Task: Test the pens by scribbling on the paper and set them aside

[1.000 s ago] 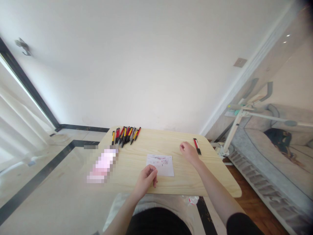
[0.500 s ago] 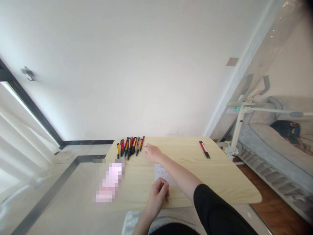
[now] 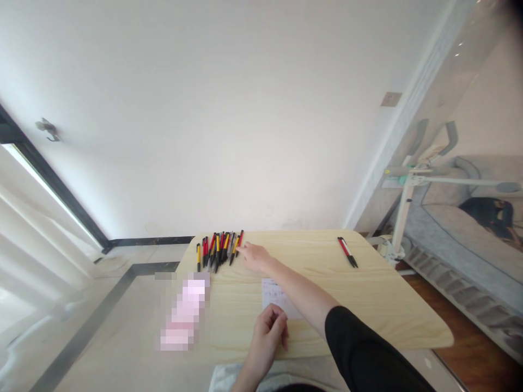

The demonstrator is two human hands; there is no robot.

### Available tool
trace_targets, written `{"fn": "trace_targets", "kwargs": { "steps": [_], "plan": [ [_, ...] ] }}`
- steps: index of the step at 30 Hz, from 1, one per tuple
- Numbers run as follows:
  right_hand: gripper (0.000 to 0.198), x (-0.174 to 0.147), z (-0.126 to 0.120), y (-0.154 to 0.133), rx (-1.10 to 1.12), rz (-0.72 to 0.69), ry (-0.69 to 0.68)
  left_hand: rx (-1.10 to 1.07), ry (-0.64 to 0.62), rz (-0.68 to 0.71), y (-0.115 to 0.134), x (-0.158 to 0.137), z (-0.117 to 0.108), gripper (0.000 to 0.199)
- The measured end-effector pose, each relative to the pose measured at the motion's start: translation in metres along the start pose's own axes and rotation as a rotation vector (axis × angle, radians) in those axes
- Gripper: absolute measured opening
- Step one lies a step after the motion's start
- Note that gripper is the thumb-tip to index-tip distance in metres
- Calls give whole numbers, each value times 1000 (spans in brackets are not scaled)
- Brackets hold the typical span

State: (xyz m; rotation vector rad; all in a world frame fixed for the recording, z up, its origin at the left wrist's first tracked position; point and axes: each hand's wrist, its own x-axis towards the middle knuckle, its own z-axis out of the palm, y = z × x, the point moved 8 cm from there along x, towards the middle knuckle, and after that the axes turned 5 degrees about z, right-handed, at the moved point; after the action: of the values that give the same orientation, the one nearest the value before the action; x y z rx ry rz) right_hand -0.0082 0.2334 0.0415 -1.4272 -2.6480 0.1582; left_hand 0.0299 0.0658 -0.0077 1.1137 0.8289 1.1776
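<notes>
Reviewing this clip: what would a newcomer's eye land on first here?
Probably the cluster of red, yellow, black and grey pens at the far left of the table, with the right hand at its right edge. Next, likely the pinkish pixelated patch along the table's left side, then the separate pair of pens toward the back right.

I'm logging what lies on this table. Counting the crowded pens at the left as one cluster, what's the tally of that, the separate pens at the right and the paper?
Pen cluster (too overlapped to count singly): 1
Separate pens, one red pen and one white pen: 2
Paper sheet: 1
Total: 4
</notes>
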Motion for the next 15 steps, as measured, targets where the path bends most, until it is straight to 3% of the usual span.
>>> {"fn": "trace_targets", "kwargs": {
  "steps": [6,11,15],
  "plan": [
    [26,-3,-1,7,9,36,23,-7,-1,-8,0,0,0,25],
    [30,-6,-5,18,3,72,41,-15,-13,-17,-3,0,0,25],
    [41,-5,-4,7,10,33,19,-2,5,-8,-1,0,-1,26]
  ]
}}
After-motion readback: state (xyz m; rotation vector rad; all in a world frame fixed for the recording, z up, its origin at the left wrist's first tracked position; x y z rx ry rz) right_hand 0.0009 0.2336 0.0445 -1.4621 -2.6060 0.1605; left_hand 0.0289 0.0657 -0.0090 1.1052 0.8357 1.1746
